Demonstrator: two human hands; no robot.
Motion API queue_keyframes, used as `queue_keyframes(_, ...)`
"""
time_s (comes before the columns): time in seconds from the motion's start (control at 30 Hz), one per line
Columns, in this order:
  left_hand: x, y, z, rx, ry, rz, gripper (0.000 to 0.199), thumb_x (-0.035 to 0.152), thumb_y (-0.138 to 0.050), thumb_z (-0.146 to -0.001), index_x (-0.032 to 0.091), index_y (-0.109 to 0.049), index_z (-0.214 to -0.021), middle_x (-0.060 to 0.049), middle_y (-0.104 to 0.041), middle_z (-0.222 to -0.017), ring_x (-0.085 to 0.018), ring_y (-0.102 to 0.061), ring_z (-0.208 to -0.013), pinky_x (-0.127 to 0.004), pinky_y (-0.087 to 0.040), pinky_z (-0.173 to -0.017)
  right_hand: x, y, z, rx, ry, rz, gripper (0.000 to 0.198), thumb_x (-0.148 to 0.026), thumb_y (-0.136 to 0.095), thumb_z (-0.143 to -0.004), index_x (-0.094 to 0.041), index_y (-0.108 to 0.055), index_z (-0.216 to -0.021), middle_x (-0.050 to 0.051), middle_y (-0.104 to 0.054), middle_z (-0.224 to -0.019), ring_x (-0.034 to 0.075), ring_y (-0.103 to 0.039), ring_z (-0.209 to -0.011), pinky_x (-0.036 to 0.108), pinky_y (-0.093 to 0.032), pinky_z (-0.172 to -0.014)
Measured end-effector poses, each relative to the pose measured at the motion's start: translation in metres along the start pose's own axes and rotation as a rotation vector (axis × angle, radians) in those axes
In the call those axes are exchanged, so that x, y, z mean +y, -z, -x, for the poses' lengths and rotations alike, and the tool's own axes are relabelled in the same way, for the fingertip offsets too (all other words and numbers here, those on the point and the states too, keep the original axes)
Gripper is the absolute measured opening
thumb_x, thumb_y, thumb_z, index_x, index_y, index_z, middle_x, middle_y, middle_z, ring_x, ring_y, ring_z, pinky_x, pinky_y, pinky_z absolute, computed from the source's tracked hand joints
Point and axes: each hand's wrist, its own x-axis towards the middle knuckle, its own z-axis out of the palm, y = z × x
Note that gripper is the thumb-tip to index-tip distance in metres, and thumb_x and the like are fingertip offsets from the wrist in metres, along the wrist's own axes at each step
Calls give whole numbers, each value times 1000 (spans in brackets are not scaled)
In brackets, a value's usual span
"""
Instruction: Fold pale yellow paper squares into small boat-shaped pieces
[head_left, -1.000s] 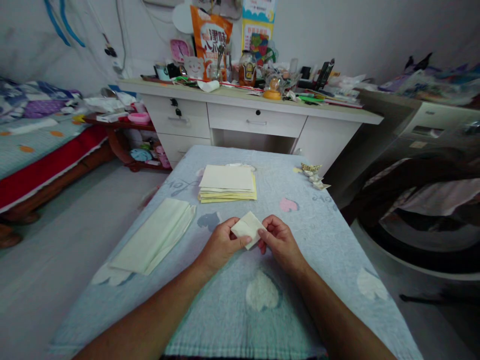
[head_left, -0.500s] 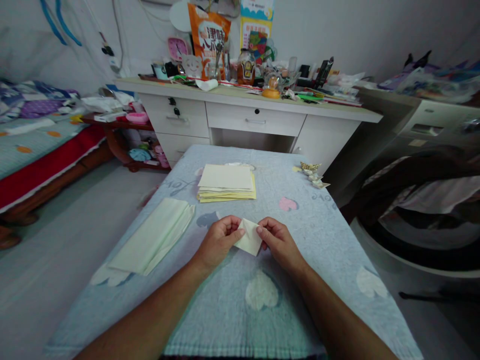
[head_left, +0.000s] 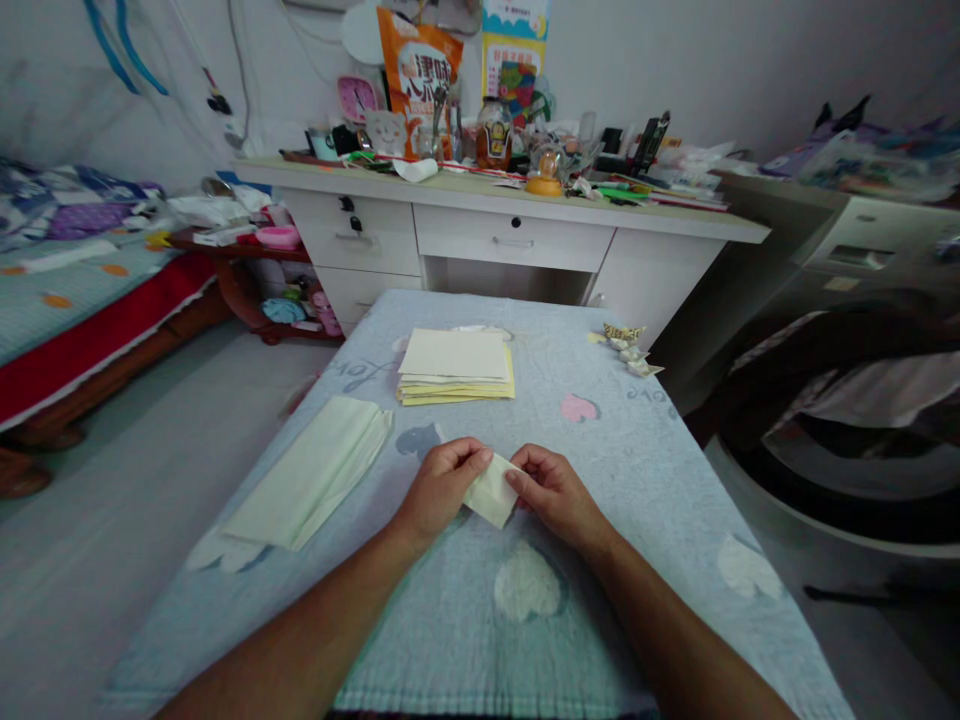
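A small piece of folded pale paper (head_left: 491, 492) is held between my two hands, tilted over the cloth. My left hand (head_left: 448, 483) pinches its upper left edge, thumb on top. My right hand (head_left: 553, 490) grips the right corner between thumb and fingers; the fingertips behind the paper are hidden. Beyond the hands lies a stack of cream and yellow paper sheets (head_left: 454, 357). To the left rests a long folded bundle of pale green-white paper (head_left: 304, 480). Several small folded paper pieces (head_left: 631, 352) sit at the far right edge.
A blue patterned cloth (head_left: 600, 600) covers the table. Behind it stands a white desk (head_left: 517, 240) crowded with a jar (head_left: 493, 135), an orange bag (head_left: 420, 80) and other clutter. A washing machine (head_left: 862, 240) is at the right, a bed (head_left: 90, 280) at the left.
Both hands have moved slightly toward me with the folded paper, which has turned a little. The right thumb has shifted down along its edge.
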Motion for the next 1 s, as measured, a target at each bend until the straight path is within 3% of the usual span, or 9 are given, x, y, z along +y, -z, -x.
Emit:
queue_keyframes(0.23, 3, 1, 1, 1, -34, -33, 32, 41, -60, -80, 14, -56, -63, 4, -47, -55, -8, -41, -51, -19, -32, -48, 1, -1, 3, -34, 19, 19, 33, -47, -63, -82, -16, -53, -73, -5, -48, -57, 7, -41, -51, 20, -31, -50)
queue_keyframes(0.43, 4, 3, 3, -87, -52, 56, 27, 39, -68, -75, 16, -59, -84, 3, -57, -66, -9, -50, -56, -19, -38, -52, 0, 0, 2, -25, 20, -4, 35, -49, -63, -81, -16, -54, -73, -5, -48, -57, 8, -41, -51, 20, -32, -50)
queue_keyframes(0.57, 3, 2, 2, -72, -42, 72, 27, 36, -71, -73, 16, -56, -83, 4, -57, -65, -9, -51, -55, -19, -39, -53, 0, 0, 2, -24, 29, -10, 33, -48, -62, -83, -17, -54, -74, -5, -47, -59, 9, -41, -53, 21, -32, -52)
queue_keyframes(0.77, 2, 0, 2, -30, -85, -23, 27, 34, -73, -72, 17, -54, -81, 5, -53, -65, -9, -50, -57, -18, -37, -53, -4, -4, 3, 99, 150, 50, 21, -38, -64, -82, -21, -54, -90, -2, -51, -76, 11, -46, -66, 22, -38, -60)
queue_keyframes(1.0, 4, -1, 4, -17, -156, -160, 22, 35, -68, -77, 17, -56, -77, 5, -51, -66, -9, -48, -60, -19, -38, -57, -6, -3, 0, 150, 239, 236, 9, -26, -61, -82, -19, -56, -79, -1, -49, -77, 12, -48, -69, 23, -39, -63)
